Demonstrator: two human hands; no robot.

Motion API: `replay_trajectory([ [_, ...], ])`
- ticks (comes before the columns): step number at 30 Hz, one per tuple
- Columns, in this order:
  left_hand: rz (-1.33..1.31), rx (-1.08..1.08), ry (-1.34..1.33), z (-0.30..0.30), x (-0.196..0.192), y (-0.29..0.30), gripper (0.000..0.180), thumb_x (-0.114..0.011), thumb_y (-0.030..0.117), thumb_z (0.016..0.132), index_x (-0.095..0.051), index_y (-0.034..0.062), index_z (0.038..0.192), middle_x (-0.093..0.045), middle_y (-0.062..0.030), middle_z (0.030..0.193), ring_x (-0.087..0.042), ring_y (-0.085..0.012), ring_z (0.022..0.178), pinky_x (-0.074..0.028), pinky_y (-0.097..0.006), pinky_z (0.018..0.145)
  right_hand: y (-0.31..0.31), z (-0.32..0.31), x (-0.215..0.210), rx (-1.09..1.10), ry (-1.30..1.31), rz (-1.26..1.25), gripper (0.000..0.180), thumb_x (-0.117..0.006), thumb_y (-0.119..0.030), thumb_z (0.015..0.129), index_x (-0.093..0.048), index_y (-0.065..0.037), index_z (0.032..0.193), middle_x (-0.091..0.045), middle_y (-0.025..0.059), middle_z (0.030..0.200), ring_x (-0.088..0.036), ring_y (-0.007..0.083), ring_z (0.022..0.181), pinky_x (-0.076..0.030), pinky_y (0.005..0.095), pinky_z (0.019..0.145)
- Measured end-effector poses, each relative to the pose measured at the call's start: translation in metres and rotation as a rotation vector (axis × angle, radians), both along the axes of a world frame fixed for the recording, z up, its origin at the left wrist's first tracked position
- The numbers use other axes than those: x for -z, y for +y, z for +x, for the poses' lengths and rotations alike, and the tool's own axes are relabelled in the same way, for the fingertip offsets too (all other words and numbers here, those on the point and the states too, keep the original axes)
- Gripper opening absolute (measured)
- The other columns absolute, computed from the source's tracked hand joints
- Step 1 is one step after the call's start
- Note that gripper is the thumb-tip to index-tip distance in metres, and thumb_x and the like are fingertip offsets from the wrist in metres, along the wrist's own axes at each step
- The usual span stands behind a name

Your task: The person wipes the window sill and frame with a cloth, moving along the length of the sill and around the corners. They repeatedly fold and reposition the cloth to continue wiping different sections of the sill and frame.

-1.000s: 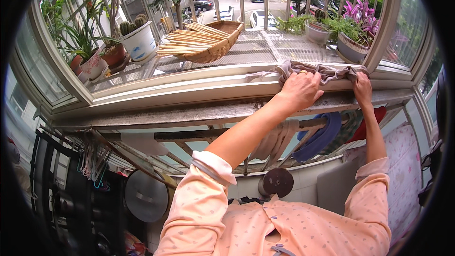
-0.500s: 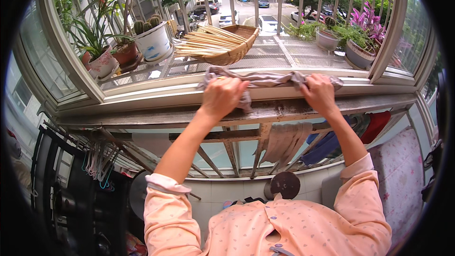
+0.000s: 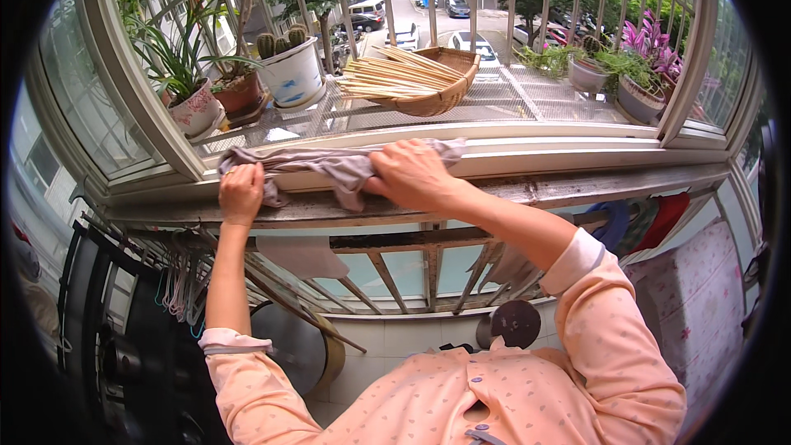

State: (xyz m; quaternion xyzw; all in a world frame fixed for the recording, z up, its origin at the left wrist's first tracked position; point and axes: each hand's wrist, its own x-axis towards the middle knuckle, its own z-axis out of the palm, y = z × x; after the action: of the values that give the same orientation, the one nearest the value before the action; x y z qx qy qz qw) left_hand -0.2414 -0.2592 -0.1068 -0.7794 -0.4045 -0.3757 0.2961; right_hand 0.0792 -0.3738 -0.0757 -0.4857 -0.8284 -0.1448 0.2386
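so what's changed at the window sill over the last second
Both hands have slid the grey cloth leftward along the sill, from its right end to left of middle. The left hand now grips the cloth's left end and the right hand presses its middle. The grip never let go. The basket of sticks and the potted plants stayed put.
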Motion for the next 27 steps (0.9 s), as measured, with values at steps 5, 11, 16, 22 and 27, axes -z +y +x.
replay_trajectory([
  [5, -0.01, -0.195, 0.024, -0.074, 0.001, 0.022, 0.026, -0.053, 0.022, 0.09, -0.054, 0.0076, 0.069, -0.06, -0.008, 0.072, -0.059, -0.0262, 0.073, -0.045, -0.039, 0.067, 0.032, -0.072, 0.006, -0.112, 0.061, 0.018, 0.034, -0.06, -0.037, 0.082, -0.057, -0.007, 0.099, -0.062, 0.0168, 0.086, -0.061, 0.0355, 0.086, -0.047, 0.0462, 0.076],
  [11, -0.046, -0.253, 0.043, -0.099, -0.005, 0.036, 0.027, -0.053, 0.022, 0.088, -0.055, 0.0059, 0.066, -0.062, -0.0108, 0.068, -0.061, -0.029, 0.069, -0.046, -0.042, 0.065, 0.055, -0.126, 0.007, -0.092, -0.024, 0.068, 0.022, -0.056, -0.023, 0.079, -0.058, -0.002, 0.084, -0.063, 0.0187, 0.078, -0.062, 0.0331, 0.075, -0.044, 0.0422, 0.068],
  [16, -0.104, -0.223, -0.058, -0.093, -0.01, 0.038, 0.026, -0.053, 0.021, 0.084, -0.057, 0.0038, 0.064, -0.064, -0.0141, 0.071, -0.061, -0.0319, 0.071, -0.046, -0.044, 0.066, 0.059, -0.121, 0.01, -0.115, -0.074, 0.141, 0.015, -0.058, -0.017, 0.076, -0.058, -0.004, 0.085, -0.062, 0.0157, 0.079, -0.062, 0.0309, 0.075, -0.045, 0.0412, 0.068],
  [22, -0.195, -0.25, -0.168, -0.087, -0.013, 0.037, 0.024, -0.052, 0.02, 0.081, -0.058, 0.0022, 0.066, -0.063, -0.0172, 0.073, -0.06, -0.0351, 0.074, -0.046, -0.047, 0.066, 0.061, -0.118, 0.017, -0.14, -0.032, 0.239, 0.014, -0.058, -0.012, 0.074, -0.057, -0.005, 0.086, -0.061, 0.0127, 0.078, -0.061, 0.0293, 0.077, -0.045, 0.0401, 0.07],
  [27, -0.289, -0.227, -0.306, -0.085, -0.011, 0.034, 0.025, -0.053, 0.023, 0.079, -0.058, 0.0015, 0.068, -0.061, -0.0198, 0.074, -0.058, -0.0381, 0.075, -0.044, -0.048, 0.066, 0.061, -0.112, 0.021, -0.175, 0.015, 0.246, 0.014, -0.058, -0.012, 0.075, -0.056, -0.005, 0.087, -0.06, 0.0112, 0.08, -0.06, 0.0284, 0.08, -0.046, 0.0394, 0.072],
])
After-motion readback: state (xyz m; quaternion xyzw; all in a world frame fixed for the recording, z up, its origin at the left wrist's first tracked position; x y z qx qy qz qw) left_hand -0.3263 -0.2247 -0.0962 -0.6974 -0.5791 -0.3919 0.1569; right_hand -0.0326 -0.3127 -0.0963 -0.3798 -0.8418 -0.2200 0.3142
